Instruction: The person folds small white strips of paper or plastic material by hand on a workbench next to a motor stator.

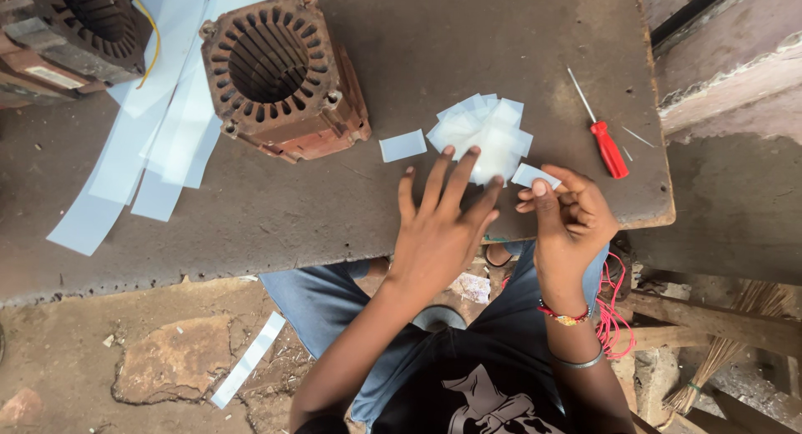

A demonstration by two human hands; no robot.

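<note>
My left hand (439,221) lies flat with fingers spread, its fingertips resting on a pile of small pale blue paper slips (484,133) on the dark worktable (334,208). My right hand (568,217) pinches one small paper slip (533,176) between thumb and fingers, just right of the pile. A single loose slip (403,146) lies left of the pile. A rusty brown motor stator (280,71) with slotted core stands further left.
A red-handled screwdriver (603,137) lies near the table's right edge. Long pale blue paper strips (159,125) spread at the left beside a second stator (92,20). One strip (249,359) lies on the dirt floor. A broom (727,342) rests at the lower right.
</note>
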